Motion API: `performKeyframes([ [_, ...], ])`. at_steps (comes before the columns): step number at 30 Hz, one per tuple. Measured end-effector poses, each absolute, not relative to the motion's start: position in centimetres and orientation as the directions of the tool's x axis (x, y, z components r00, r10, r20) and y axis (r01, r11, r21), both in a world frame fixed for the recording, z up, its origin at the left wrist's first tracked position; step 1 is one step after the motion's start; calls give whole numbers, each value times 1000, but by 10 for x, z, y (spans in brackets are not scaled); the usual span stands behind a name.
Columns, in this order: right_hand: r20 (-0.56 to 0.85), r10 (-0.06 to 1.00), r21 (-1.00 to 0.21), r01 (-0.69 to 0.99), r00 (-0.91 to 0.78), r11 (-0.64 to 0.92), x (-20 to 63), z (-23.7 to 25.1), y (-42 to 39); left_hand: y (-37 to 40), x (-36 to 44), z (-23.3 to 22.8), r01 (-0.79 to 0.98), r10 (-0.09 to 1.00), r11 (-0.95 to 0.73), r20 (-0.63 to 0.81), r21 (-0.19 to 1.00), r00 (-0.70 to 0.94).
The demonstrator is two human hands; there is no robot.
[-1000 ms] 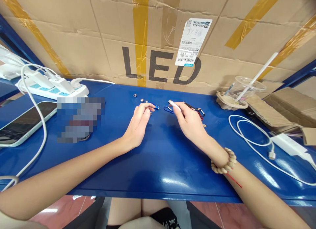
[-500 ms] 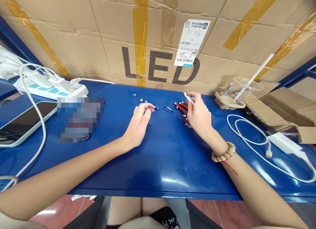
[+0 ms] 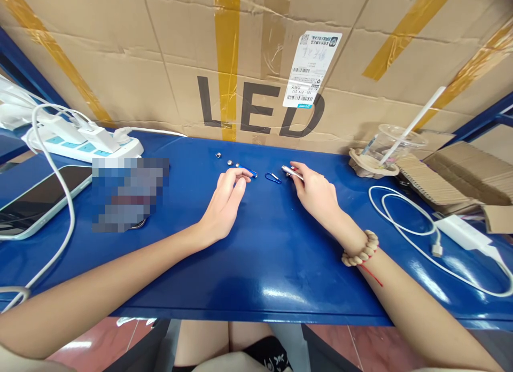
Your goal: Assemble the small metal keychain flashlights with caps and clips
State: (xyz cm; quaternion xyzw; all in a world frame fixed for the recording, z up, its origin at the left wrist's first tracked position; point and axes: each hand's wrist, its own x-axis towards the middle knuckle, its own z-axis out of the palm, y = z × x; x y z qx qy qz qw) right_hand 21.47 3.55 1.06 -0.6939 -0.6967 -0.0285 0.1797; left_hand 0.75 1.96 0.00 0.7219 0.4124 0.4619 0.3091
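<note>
My left hand (image 3: 224, 201) rests on the blue table (image 3: 256, 254), its fingertips pinched on a small blue cylinder (image 3: 249, 172). My right hand (image 3: 315, 193) lies to the right and grips a small silver cylinder (image 3: 287, 170) at its fingertips. A blue carabiner clip (image 3: 273, 177) lies on the table between the two hands. Several tiny silver parts (image 3: 229, 162) sit just beyond my left hand. The red cylinders under my right hand are mostly hidden.
A white power strip (image 3: 86, 142) with plugs and a phone (image 3: 32, 201) lie at the left, with a blurred patch beside them. A plastic cup with a straw (image 3: 395, 142), a white cable (image 3: 404, 222) and charger (image 3: 460, 230) sit at the right. A cardboard box wall (image 3: 256, 62) stands behind.
My right hand swung right over the red cylinders, then came back left and lower with the silver cylinder. My left hand has stayed still.
</note>
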Motion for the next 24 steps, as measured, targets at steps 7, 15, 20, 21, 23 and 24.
performKeyframes([
  [7,299,953,-138,990,54,-13,214,12,34,18,7,4,363,889,-458,407,812,212],
  [15,347,938,-174,982,-8,72,218,12,33,18,10,10,514,937,-348,314,784,156],
  [20,376,926,-219,968,-32,123,222,7,35,21,9,5,499,936,-352,307,792,173],
  [21,378,925,-219,967,-39,130,223,6,36,22,9,4,491,933,-361,312,793,182],
  [23,380,924,-216,966,-50,141,224,5,37,23,8,4,470,928,-373,320,800,192],
  [24,381,923,-214,966,-54,145,224,5,37,23,8,3,461,926,-376,322,804,195],
])
